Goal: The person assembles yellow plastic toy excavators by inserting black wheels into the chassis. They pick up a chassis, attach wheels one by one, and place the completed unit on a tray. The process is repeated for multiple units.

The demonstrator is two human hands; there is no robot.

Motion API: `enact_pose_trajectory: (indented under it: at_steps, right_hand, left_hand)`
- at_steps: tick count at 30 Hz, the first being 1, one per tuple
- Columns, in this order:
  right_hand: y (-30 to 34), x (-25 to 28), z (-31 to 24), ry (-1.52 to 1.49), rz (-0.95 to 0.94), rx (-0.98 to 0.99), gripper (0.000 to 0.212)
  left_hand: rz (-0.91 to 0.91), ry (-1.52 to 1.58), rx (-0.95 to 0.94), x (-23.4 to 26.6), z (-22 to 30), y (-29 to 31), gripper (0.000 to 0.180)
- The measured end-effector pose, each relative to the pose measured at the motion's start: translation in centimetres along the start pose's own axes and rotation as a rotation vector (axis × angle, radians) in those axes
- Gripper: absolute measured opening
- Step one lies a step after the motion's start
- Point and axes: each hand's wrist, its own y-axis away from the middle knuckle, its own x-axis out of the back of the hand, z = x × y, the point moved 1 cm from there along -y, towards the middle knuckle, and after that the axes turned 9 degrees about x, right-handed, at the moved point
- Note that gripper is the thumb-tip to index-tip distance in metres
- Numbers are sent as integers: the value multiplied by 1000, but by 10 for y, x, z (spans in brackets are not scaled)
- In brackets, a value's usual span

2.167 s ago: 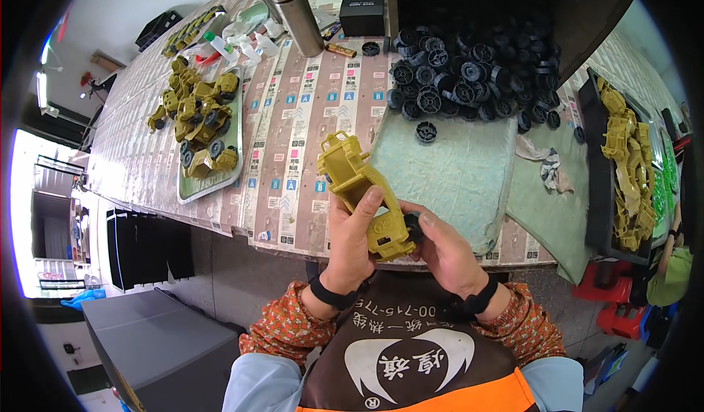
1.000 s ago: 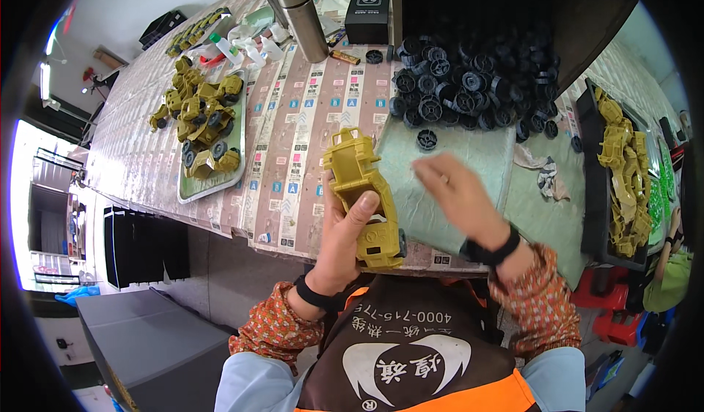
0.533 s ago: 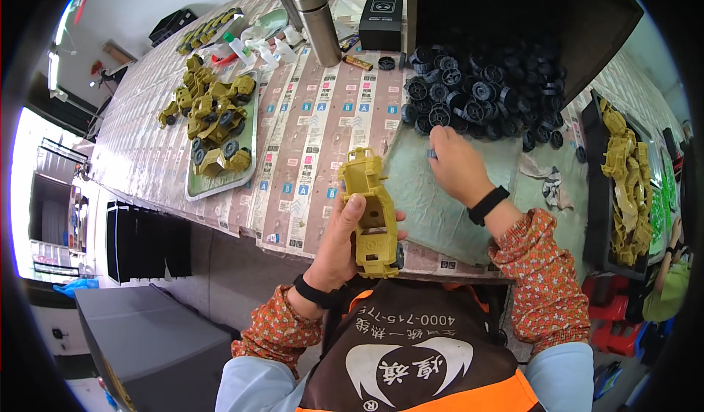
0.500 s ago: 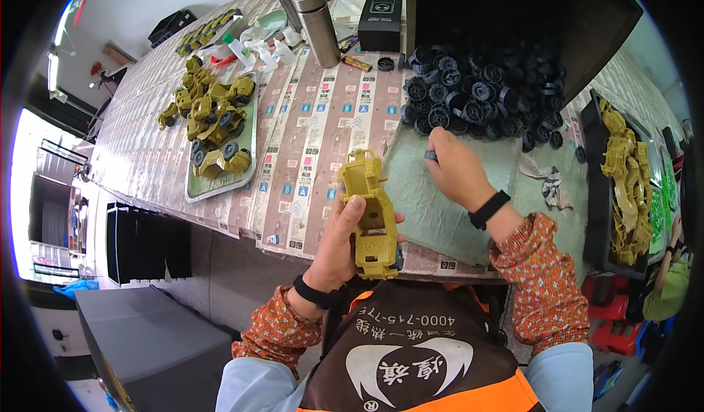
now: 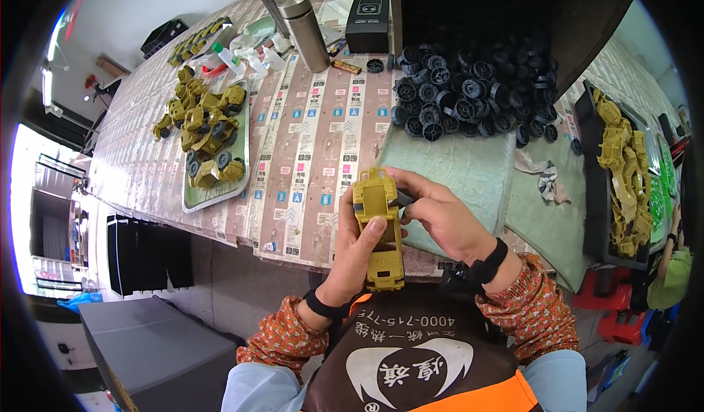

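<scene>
My left hand (image 5: 347,259) is wrapped round an olive-yellow toy truck body (image 5: 386,264), its thumb lying across the middle. The body is held nearly upright in the view, over the table's near edge. At its upper right side, my right hand (image 5: 449,225) pinches a dark toy wheel (image 5: 402,199) against it. Fingers cover part of the wheel, so I cannot tell whether it is seated. Beyond my hands lies a heap of dark toy wheels (image 5: 469,104), spilling from a large dark box (image 5: 587,27).
At left, a metal tray (image 5: 246,137) carries several olive-yellow toy trucks (image 5: 209,122). A black crate (image 5: 592,163) of similar bodies (image 5: 623,170) stands at right. A steel flask (image 5: 305,34), a black box (image 5: 367,27) and small bottles (image 5: 229,59) are at the back. A crumpled cloth (image 5: 546,177) lies right of the green mat (image 5: 447,163).
My right hand has come from the near edge of the wheel heap back to the truck body, bringing a wheel to its right side. My left hand still holds the body.
</scene>
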Motion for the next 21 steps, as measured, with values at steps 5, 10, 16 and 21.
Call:
enact_pose_trajectory:
  at_steps: [5, 10, 16, 21]
  right_hand:
    - [7, -2, 10, 73, -24, 70, 55]
    - [11, 2, 16, -62, 34, -44, 51]
    - [15, 0, 20, -33, 131, 5, 41]
    - [13, 1, 22, -9, 218, 33, 35]
  left_hand:
    - [7, 17, 4, 2, -4, 1, 73]
    - [41, -54, -34, 2, -12, 0, 62]
    - [56, -75, -47, 1, -12, -1, 62]
    - [23, -10, 34, 0, -10, 4, 68]
